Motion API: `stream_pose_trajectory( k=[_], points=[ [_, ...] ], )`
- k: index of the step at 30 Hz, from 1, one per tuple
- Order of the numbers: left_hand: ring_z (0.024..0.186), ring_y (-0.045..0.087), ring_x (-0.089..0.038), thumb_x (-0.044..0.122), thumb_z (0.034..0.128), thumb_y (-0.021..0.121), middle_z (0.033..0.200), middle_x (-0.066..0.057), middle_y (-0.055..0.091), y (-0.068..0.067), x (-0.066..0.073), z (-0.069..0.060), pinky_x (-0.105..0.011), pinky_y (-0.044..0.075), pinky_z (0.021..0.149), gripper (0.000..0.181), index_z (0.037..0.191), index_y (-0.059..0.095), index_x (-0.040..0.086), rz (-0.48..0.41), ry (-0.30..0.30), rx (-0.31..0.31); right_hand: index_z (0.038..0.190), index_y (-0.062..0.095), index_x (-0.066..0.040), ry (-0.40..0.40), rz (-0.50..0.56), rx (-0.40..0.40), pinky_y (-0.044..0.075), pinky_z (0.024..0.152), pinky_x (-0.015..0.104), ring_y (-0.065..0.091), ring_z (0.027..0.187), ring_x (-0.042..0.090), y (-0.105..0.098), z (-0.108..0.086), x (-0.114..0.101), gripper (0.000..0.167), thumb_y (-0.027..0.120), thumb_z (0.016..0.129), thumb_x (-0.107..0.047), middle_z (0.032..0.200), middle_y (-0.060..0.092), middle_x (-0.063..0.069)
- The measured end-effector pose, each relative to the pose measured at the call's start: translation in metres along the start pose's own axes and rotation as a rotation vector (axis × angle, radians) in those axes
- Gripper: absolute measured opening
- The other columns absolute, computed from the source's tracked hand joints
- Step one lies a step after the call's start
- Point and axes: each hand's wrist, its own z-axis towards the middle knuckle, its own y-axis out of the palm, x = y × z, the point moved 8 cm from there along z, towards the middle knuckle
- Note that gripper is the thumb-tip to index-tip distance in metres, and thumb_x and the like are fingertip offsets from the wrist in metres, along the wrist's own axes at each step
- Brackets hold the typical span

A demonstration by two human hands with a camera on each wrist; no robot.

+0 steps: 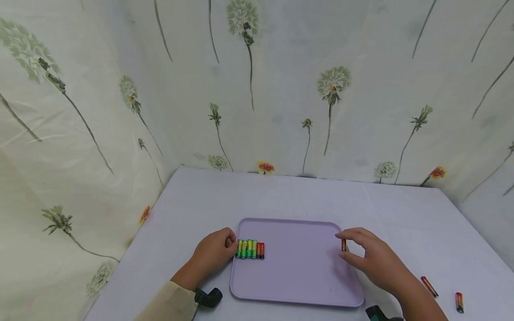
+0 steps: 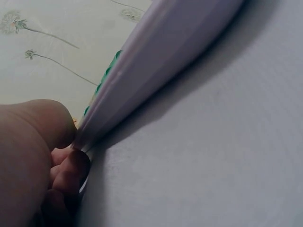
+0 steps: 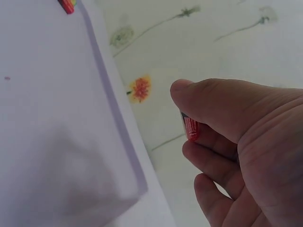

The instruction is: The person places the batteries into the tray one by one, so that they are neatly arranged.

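Hands [image 1: 214, 253] [image 1: 375, 252] flank the tray rim [image 1: 289, 220] (broad floor [image 1: 299, 272] between).

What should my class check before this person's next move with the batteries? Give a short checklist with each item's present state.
1. Right hand pinching a battery: ok.
2. Left hand at the tray's left edge: ok.
3. Six-battery row side by side: ok.
4. Bare tray space right of row: ok.
5. Every battery in tray: not ok; two loose batteries lie on the table.
6. Held battery's polarity: cannot tell.
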Motion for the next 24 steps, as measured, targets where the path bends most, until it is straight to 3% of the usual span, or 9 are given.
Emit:
stream_pose_trajectory(
  k=[24],
  points=[
    [0.069, 0.052, -0.009, 0.03, 0.0997, 0.067, 0.075, 0.01, 0.058, 0.0, -0.002, 0.002, -0.028, 0.041, 0.063, 0.012, 0.093, 0.061, 0.023, -0.002, 0.007, 0.003, 0.128, 0.07, -0.031, -0.041, 0.035, -0.018, 0.049, 0.103, 0.059, 0.06, 0.129, 0.028, 0.015, 0.026, -0.022, 0.04, 0.083, 0.091, -0.024, 0.133, 0.066, -0.007]
  ],
)
